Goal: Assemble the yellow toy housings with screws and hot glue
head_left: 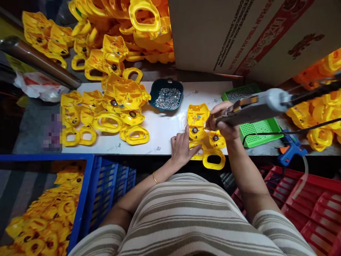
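Note:
My right hand (223, 122) is wrapped round a grey electric screwdriver (252, 105), its cable running off to the right. The driver's front end points left, over a yellow plastic toy shell (198, 113) with wires and a round speaker in it; the tip is hidden behind my fingers. My left hand (182, 147) lies on the left edge of that shell, fingers stretched out and thumb across its handle loop. Just right of it lies a second yellow shell (214, 158), also with a round speaker. A dark teal bowl (166, 106) of small metal screws stands beyond my left hand.
More yellow shells (117, 103) are grouped on the left of the white sheet (165, 133), with a heap behind. At right are green baskets (262, 133) and a blue glue gun (291, 147). A carton (207, 39) stands behind; blue (90, 177) and red crates (306, 206) flank me.

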`<state>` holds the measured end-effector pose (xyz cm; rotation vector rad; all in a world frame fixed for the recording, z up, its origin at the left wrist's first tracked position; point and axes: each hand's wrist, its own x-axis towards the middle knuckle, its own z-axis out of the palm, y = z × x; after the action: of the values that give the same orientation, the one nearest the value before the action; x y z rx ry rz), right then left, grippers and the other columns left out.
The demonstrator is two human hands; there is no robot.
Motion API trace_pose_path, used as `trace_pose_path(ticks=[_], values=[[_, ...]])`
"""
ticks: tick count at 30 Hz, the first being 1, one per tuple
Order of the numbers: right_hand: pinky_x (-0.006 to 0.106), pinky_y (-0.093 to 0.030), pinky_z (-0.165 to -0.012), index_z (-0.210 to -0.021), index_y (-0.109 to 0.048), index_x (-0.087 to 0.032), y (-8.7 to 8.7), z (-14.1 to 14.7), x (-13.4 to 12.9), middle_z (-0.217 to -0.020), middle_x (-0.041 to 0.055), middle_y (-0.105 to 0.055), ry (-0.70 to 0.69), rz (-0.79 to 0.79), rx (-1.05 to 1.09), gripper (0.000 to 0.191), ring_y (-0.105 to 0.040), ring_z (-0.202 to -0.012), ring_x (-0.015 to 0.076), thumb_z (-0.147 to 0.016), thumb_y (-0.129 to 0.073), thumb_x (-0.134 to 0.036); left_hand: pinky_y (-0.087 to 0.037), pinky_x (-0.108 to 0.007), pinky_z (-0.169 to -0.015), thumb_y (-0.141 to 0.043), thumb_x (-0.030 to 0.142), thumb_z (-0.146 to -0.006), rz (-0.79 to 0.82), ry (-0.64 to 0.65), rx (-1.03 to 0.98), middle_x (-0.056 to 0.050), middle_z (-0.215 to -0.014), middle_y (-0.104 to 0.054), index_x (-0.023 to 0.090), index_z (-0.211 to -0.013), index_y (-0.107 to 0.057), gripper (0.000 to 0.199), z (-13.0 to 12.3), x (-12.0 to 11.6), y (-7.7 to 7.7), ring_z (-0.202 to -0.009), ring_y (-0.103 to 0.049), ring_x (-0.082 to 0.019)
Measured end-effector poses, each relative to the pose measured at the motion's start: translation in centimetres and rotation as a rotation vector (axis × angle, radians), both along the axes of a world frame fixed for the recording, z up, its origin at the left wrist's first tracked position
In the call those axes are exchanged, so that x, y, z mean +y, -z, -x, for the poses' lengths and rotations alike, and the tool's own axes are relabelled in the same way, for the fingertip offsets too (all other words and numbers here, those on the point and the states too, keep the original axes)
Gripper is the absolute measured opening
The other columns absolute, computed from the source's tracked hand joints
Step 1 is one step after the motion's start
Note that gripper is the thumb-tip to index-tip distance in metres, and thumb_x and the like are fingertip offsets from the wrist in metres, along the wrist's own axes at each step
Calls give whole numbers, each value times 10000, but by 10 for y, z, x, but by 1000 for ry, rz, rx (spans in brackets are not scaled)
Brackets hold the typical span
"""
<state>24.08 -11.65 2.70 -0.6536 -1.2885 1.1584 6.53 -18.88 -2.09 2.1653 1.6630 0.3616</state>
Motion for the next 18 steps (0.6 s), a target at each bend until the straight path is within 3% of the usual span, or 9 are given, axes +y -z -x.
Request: trace_pose_path(ticks=[3, 5, 8, 10, 12, 14, 18], values=[[290, -442, -411, -923, -604, -234, -17, -11, -8, -500, -50, -512, 78, -85, 111, 241, -477, -394, 133, -759, -664, -402, -366, -370, -794, -603, 598, -838, -20, 65, -1, -80, -987, -684, 119, -1516, -211, 918, 2, -6, -6, -937, -553, -247], [280, -431, -395, -907, -630, -232, -22, -17, -13, -479, -48, -501, 143, -130, 142, 215, -468, -381, 131, -758, -649, -385, -386, -339, -744, -590, 556, -868, -98, 106, -31, -42, -854, -691, 143, -1463, -362, 760, 12, 0, -12, -848, -559, -217], [279, -428, -380, -917, -658, -218, -23, -25, -20, -470, -41, -513, 178, -152, 152, 234, -473, -370, 135, -746, -630, -376, -406, -298, -717, -515, 403, -954, -303, 86, -60, -35, -784, -681, 198, -1202, -651, 350, 36, 38, -26, -804, -544, -188], [284, -433, -384, -934, -661, -203, -22, -27, -26, -486, -30, -531, 165, -148, 161, 246, -491, -384, 142, -743, -625, -354, -421, -312, -757, -499, 332, -961, -396, 21, 9, -64, -886, -684, 201, -1067, -718, 277, 50, 79, -37, -887, -537, -213], [295, -443, -397, -954, -658, -187, -21, -28, -34, -511, -16, -550, 137, -140, 171, 252, -516, -408, 153, -747, -622, -325, -433, -351, -818, -547, 296, -924, -338, 14, 147, -98, -979, -673, 188, -1097, -714, 264, 59, 123, -46, -965, -534, -254], [316, -463, -417, -971, -654, -176, -21, -27, -41, -536, -2, -567, 118, -131, 169, 262, -541, -432, 167, -746, -626, -307, -436, -380, -864, -600, 284, -876, -158, 43, 268, -135, -1025, -669, 152, -1127, -702, 301, 61, 161, -50, -1014, -549, -289], [319, -466, -430, -950, -656, -173, -21, -29, -53, -537, -1, -569, 160, -94, 145, 261, -548, -439, 168, -733, -641, -317, -464, -350, -827, -635, 268, -834, 45, 58, 297, -129, -963, -708, 150, -1011, -745, 239, 57, 195, -45, -937, -627, -280]])
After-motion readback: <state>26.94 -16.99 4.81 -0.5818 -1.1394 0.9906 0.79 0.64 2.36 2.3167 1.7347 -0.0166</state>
